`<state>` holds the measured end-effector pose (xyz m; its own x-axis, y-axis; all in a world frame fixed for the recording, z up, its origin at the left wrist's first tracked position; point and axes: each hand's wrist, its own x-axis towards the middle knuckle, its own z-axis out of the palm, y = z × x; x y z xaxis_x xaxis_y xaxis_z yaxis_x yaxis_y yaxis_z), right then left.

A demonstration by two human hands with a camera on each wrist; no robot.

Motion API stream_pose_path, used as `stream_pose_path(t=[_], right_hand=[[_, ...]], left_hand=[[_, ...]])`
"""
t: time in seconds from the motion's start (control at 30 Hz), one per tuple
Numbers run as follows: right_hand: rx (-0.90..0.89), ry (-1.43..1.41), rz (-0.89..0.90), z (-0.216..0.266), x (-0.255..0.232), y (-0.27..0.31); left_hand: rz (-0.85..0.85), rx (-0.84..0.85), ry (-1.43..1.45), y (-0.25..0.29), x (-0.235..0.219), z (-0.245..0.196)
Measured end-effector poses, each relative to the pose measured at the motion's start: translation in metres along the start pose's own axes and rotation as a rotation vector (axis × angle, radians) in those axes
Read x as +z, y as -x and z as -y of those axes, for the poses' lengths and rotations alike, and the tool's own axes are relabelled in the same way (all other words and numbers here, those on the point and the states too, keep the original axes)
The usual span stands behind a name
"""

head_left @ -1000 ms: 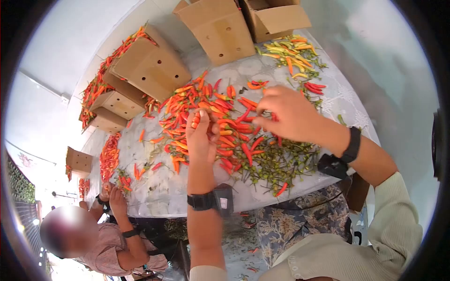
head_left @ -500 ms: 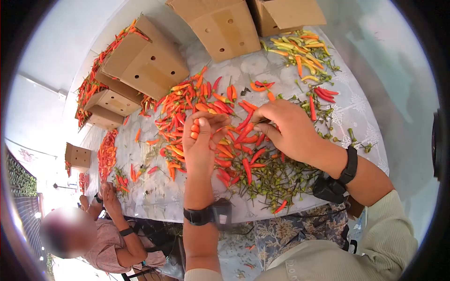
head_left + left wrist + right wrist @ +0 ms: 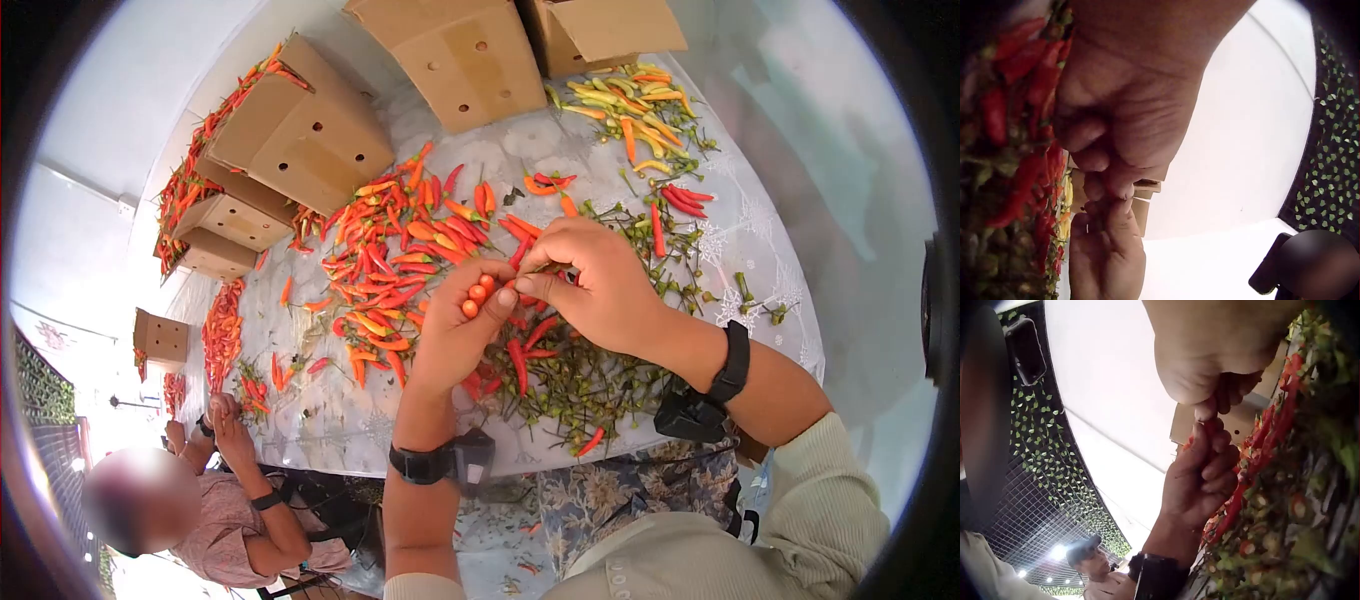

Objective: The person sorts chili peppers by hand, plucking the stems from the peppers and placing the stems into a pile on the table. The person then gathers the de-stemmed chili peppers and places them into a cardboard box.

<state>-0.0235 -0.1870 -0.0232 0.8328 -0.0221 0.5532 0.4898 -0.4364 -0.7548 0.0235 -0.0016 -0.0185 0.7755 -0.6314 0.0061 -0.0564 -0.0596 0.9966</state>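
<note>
My left hand [image 3: 450, 330] grips several red chillies [image 3: 478, 295], whose rounded ends poke out between thumb and fingers. Close against it, my right hand [image 3: 598, 285] pinches the green stem of a chilli at the left thumb tip. Both thumbs nearly meet there, and the right wrist view has red flesh [image 3: 1211, 425] between the two hands. Below and behind the hands lies a pile of red and orange chillies [image 3: 375, 265]. Under my right hand spreads a heap of loose green stems [image 3: 590, 390].
Cardboard boxes [image 3: 300, 130] line the far side, some full of chillies. Yellow chillies [image 3: 640, 105] lie at the back right, with a few red ones [image 3: 685, 200] nearer. At the left, another person [image 3: 240, 510] works at the same table [image 3: 330, 425].
My hands have come together: the left moved right with its chillies, while the right reached into the pile, then drew toward the left thumb.
</note>
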Motion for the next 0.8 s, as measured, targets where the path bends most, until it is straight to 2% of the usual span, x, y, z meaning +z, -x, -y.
stream_pose_path(t=[0.23,0.33,0.43,0.47,0.57,0.6,0.73,0.8], right_hand=[[0.481,-0.437,0.215,0.006,-0.008,-0.007],[0.463,-0.402,0.11,-0.005,-0.006,-0.008],[0.29,-0.198,-0.165,-0.018,-0.009,-0.013],[0.329,-0.126,-0.177,-0.017,-0.015,-0.012],[-0.009,0.387,-0.23,-0.023,-0.02,-0.011],[0.033,0.379,-0.159,-0.021,-0.017,-0.011],[0.019,0.555,0.186,-0.016,-0.018,-0.003],[-0.011,0.564,0.206,-0.021,-0.017,-0.002]], left_hand=[[-0.003,-0.008,0.113,0.0,0.001,0.0],[-0.041,-0.034,0.211,0.001,0.0,-0.005],[-0.167,0.016,0.377,0.002,-0.007,-0.002],[-0.17,0.026,0.436,0.002,-0.01,-0.003],[-0.127,0.079,0.542,0.0,-0.017,0.002],[-0.162,0.065,0.532,0.0,-0.018,0.003],[-0.23,0.022,0.499,0.0,-0.018,0.004],[-0.244,0.033,0.475,-0.001,-0.016,0.003]])
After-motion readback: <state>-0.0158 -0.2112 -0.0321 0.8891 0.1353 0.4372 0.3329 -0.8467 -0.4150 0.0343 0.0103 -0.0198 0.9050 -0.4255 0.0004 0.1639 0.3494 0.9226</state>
